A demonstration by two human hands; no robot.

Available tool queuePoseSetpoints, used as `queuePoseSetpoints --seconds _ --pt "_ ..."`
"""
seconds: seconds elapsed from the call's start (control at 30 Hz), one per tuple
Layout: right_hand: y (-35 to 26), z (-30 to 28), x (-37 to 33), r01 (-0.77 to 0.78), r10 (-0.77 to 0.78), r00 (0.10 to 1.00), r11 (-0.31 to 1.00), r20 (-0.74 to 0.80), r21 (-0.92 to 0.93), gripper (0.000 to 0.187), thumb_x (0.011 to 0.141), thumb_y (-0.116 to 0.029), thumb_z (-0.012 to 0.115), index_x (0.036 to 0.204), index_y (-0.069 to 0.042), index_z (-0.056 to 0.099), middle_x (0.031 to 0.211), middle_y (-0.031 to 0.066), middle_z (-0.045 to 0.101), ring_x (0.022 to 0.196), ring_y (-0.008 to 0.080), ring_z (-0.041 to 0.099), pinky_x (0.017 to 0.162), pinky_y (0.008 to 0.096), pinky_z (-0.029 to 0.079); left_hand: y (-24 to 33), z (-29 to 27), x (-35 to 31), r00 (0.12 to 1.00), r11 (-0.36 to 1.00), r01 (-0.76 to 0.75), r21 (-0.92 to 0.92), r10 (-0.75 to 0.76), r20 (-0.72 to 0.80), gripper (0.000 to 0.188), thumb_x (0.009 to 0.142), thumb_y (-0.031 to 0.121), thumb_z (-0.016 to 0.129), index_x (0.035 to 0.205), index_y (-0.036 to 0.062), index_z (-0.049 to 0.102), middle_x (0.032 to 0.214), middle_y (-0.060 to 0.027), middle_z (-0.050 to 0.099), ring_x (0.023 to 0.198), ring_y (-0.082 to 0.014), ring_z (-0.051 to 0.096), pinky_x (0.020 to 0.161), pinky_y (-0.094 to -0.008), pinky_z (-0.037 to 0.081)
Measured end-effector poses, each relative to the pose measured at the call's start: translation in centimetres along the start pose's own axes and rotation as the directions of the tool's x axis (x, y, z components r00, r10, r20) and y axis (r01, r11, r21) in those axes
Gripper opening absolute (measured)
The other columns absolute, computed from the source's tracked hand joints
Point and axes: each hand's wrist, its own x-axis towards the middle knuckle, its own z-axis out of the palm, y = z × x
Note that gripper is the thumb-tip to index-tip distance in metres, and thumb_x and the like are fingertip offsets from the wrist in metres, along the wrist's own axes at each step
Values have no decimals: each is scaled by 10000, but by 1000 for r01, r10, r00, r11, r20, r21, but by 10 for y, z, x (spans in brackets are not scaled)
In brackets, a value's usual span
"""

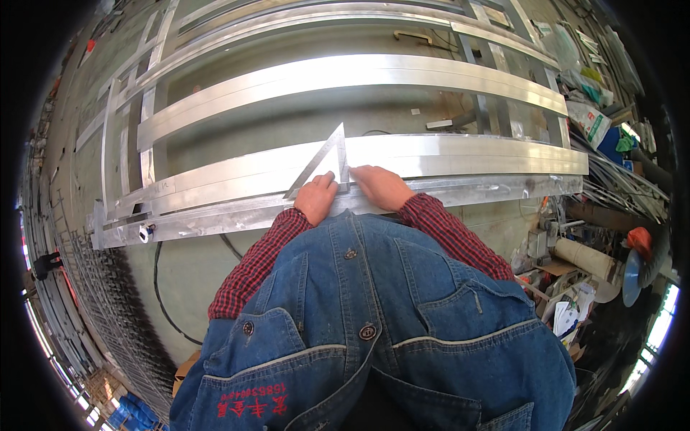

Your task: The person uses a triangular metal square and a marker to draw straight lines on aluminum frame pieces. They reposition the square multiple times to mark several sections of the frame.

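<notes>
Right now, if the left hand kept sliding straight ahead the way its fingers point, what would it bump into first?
Probably the metal triangle square: the left hand already rests at its lower edge on the long steel bar. Depth is hard to judge here.

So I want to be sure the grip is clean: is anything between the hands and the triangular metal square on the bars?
Nothing visible. The left hand and the right hand both rest directly on the lower corner of the triangular square, which lies on the long metal bars. The fingertips under the hands are hidden.
</notes>
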Motion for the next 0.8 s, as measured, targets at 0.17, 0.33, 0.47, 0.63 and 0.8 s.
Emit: queuePoseSetpoints --seconds 0.17,0.33,0.47,0.63,0.8 --pt "-8 3 -44 0 -27 987 986 158 169 395 1129 -226 582 1431 -31 748 1312 240 791 1241 426 744 1105 508 578 -3 2 -2 1000 1000 6 -12 -5 30 236 961 77 654 1186 19 697 1454 -152 663 1269 -338 704 951 -452 651" --pt "-16 10 -41 -60 55 998 975 28 216 351 1139 -239 594 1343 -10 766 1260 245 803 1174 437 763 1046 499 595 -19 -3 -26 996 999 54 -7 -55 -65 224 977 106 719 1188 40 687 1403 -106 683 1234 -331 719 922 -461 646" --pt "-30 15 -21 -98 118 990 967 -73 237 306 1129 -211 618 1291 -1 771 1223 232 810 1131 423 772 1017 481 600 -36 -13 -48 991 992 123 7 -122 -52 254 976 98 726 1220 39 686 1414 -105 681 1252 -339 712 947 -475 638" --pt "-40 27 -9 -69 138 967 950 -212 305 292 1108 -189 647 1298 -8 773 1185 222 816 1087 397 780 999 452 600 -45 -19 -56 992 993 116 -15 -116 -44 300 969 85 744 1259 35 682 1410 -104 679 1228 -349 719 985 -464 622" --pt "-44 38 -3 -92 183 948 941 -261 324 288 1104 -185 666 1309 -11 770 1158 228 826 1050 380 797 960 438 616 -48 -20 -54 996 997 73 -29 -75 -43 266 973 90 743 1228 43 682 1359 -108 682 1202 -343 727 963 -467 628"
